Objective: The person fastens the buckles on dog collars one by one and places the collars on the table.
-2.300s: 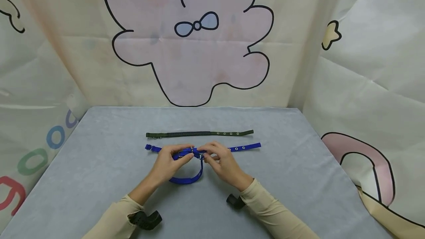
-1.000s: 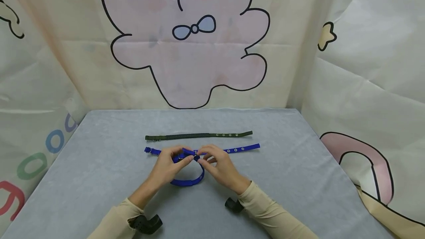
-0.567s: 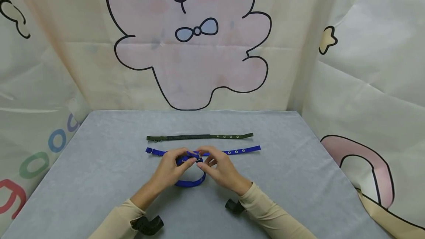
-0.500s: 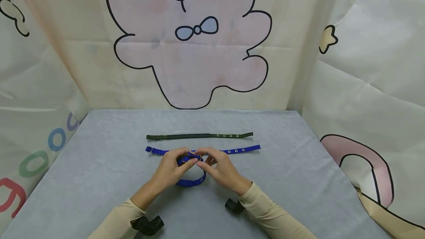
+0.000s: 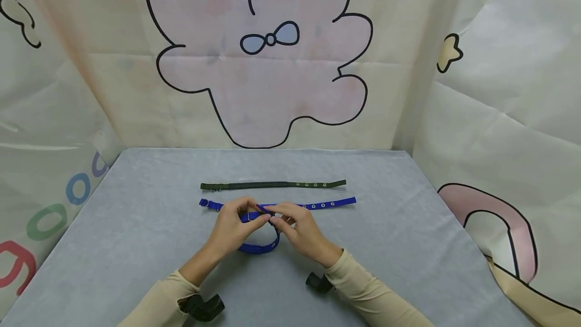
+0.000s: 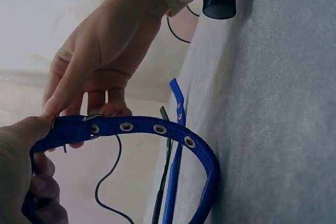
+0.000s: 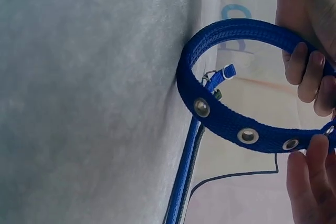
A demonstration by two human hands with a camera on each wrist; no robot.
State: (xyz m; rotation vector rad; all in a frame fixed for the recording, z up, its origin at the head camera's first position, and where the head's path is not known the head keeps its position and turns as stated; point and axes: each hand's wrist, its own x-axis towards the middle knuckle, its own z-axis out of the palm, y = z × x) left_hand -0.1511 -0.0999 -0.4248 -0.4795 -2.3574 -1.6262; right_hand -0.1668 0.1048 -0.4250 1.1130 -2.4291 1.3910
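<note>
A blue pet collar (image 5: pixel 259 249) with metal eyelets is bent into a loop, held above the table in both hands. My left hand (image 5: pixel 229 226) grips its buckle side between thumb and fingers; in the right wrist view, several fingers of the left hand (image 7: pixel 310 77) curl round the band. The right hand (image 5: pixel 301 228) pinches the strap near the buckle, and the left wrist view has the right hand's (image 6: pixel 100 51) thumb and fingertips on the overlapping band (image 6: pixel 71 128). Fingers partly cover the buckle, so whether its prong sits in an eyelet cannot be made out.
Behind the hands lies a second blue collar (image 5: pixel 333 203), stretched straight and partly covered by them. Farther back, a dark green collar (image 5: pixel 258 184) lies parallel to it on the grey cloth-covered table (image 5: pixel 136 206). Printed curtains (image 5: pixel 272 79) enclose the back and sides.
Over the last two seconds the collar's short strap end has tilted up between the fingertips near the buckle. Both hands keep their hold and shift only slightly; the other collars stay put.
</note>
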